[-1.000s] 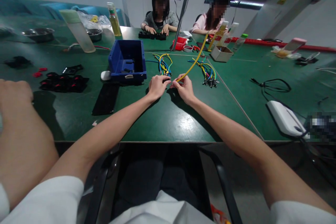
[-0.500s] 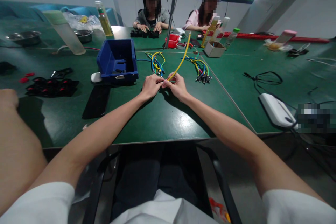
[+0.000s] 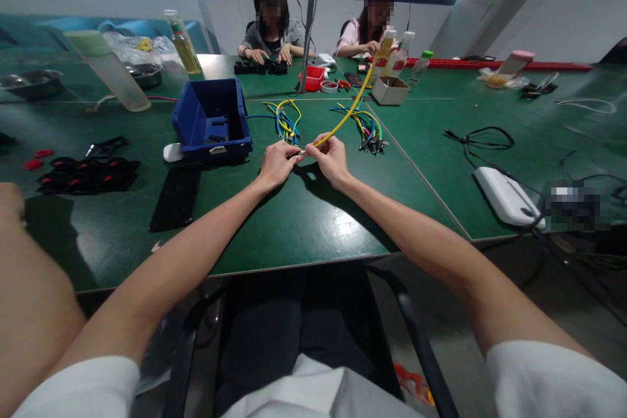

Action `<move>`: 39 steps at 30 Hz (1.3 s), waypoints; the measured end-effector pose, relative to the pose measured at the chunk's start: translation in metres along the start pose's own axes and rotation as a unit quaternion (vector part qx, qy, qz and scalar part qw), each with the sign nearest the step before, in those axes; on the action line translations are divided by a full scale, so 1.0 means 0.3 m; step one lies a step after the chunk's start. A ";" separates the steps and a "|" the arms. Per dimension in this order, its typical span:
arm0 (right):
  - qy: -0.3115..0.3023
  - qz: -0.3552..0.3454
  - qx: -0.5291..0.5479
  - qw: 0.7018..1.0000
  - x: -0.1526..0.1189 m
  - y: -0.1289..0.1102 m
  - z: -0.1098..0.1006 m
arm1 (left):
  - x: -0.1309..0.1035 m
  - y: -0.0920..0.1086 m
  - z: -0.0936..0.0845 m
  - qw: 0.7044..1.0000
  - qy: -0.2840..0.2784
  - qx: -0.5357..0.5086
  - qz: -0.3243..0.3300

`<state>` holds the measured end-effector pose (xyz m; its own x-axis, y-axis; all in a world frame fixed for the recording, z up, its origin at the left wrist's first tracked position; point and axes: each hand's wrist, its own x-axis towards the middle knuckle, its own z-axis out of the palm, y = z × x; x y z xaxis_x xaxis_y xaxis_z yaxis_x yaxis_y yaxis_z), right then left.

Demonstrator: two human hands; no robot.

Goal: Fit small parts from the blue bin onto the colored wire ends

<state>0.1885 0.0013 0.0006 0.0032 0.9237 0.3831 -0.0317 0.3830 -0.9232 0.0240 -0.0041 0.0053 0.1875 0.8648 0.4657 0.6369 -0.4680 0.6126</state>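
Note:
A yellow wire [image 3: 347, 116] rises in a curve from my right hand [image 3: 329, 158], whose fingers are closed round its lower part. My left hand [image 3: 278, 163] pinches the small metal end of the same wire, just left of the right fingertips. Both hands are low over the green table [image 3: 274, 228]. Behind the left hand lies a bundle of yellow, blue and green wires [image 3: 287, 119]. Past the right hand is a second bundle of wires [image 3: 368, 127], with metal lugs and dark ends toward me.
A blue bin [image 3: 211, 121] with dark pieces inside stands left of my hands, a black phone [image 3: 175, 199] in front of it. Black parts with red spots [image 3: 88, 175] lie further left. A white device [image 3: 507, 196] with cables is at right. Two people sit across the table.
The camera view has shifted slightly to the right. The yellow wire leans further right, and its metal end shows between the fingertips of both hands.

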 end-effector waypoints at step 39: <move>0.015 -0.031 0.031 0.999 0.009 -0.004 -0.003 | -0.013 0.032 0.003 0.998 0.037 -0.051 0.004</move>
<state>0.1895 0.0034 0.0026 0.0378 0.8980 0.4384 -0.0917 0.4400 -0.8933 0.0302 -0.0118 0.0089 0.1341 0.8466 0.5150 0.5556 -0.4946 0.6684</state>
